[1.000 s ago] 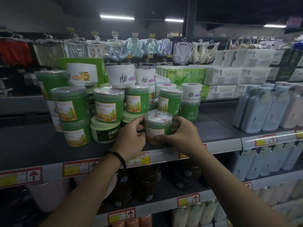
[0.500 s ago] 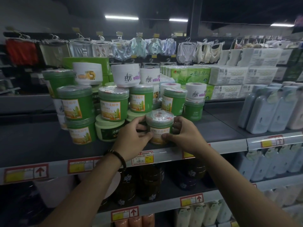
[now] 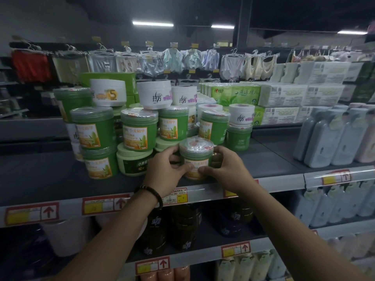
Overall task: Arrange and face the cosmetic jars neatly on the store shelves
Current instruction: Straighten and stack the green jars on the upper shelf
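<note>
1. Green jar (image 3: pixel 196 157): upright, just right of the pale green tub (image 3: pixel 133 160).
2. Left hand (image 3: pixel 166 171): just right of the tub, fingers clasped round the jar's left side.
3. Right hand (image 3: pixel 225 169): farther right of the tub, clasping the jar's other side.

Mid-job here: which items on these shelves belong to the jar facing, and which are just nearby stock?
Job: clear-lidded green plastic jar with orange label, held by left hand and right hand; stacked green jars; white round tubs; grey shelf.
Not job: pale blue bottles; green tissue packs; hanging garments; dark bottles below.
</note>
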The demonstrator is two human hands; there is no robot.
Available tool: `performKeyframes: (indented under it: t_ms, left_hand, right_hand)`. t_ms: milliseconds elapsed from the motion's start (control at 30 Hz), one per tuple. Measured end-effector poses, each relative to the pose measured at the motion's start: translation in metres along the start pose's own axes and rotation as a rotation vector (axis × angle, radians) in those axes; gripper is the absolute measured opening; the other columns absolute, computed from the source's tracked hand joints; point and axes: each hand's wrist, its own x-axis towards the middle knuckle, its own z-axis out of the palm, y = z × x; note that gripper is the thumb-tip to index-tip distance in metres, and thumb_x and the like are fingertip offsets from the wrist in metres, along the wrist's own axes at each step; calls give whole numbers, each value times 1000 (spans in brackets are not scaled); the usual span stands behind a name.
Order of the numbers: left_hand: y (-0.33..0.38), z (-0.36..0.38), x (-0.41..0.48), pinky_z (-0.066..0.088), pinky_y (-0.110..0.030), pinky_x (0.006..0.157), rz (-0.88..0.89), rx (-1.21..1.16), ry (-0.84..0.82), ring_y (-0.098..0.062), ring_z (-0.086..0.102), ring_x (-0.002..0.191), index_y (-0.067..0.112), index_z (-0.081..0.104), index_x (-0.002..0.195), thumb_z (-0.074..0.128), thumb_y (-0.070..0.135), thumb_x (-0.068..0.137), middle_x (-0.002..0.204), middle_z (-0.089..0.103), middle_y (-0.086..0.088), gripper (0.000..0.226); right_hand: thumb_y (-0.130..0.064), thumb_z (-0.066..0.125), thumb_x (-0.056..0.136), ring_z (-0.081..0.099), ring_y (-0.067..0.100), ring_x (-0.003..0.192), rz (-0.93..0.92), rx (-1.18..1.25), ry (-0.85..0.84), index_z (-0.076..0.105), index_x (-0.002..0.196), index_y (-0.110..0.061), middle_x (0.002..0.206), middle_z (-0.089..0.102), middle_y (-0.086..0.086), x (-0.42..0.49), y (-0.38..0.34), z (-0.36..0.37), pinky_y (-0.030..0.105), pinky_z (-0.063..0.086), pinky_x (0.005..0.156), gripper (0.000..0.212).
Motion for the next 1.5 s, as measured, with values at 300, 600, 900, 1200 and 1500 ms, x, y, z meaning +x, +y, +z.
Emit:
performKeyframes:
  t_ms: [300, 600, 900, 1200, 1500]
  left_hand:
    - [13, 1, -13, 63, -22, 77, 2, -97, 100, -6, 77, 87, 33, 68, 136, 90, 24, 83, 109, 75, 10, 58]
    - [29, -14, -34, 59, -16, 73, 34, -160, 142, -2, 77, 85, 23, 63, 145, 89, 24, 81, 109, 74, 9, 69]
    - [25, -85, -61, 61, -17, 77, 61, -173, 127, 1, 76, 86, 28, 63, 144, 90, 29, 80, 109, 76, 11, 70]
    - [1, -182, -87, 62, -18, 75, 77, -152, 93, 0, 77, 85, 27, 65, 143, 89, 32, 78, 100, 78, 14, 69]
    - [-43, -273, -115, 65, -35, 86, 11, -140, 75, -8, 79, 96, 30, 63, 146, 96, 22, 73, 113, 80, 8, 81]
  right_hand:
    - [-6, 87, 88, 77, 13, 114, -128, 87, -4, 67, 141, -21, 122, 81, -3, -16, -9, -16, 47, 62, 102, 58]
    - [-5, 82, 93, 76, 9, 117, -203, 163, -15, 66, 147, -25, 122, 81, -8, -43, -36, -15, 39, 62, 102, 59]
    - [-6, 83, 93, 75, 10, 120, -239, 222, 12, 69, 142, -27, 122, 81, -10, -76, -84, 38, 44, 60, 104, 55]
    - [-3, 82, 93, 75, 10, 119, -252, 251, 8, 69, 141, -21, 121, 81, -8, -99, -137, 122, 40, 62, 103, 53]
    - [-21, 87, 88, 71, 8, 125, -281, 207, 13, 67, 145, -30, 125, 79, -14, -108, -170, 222, 44, 60, 105, 61]
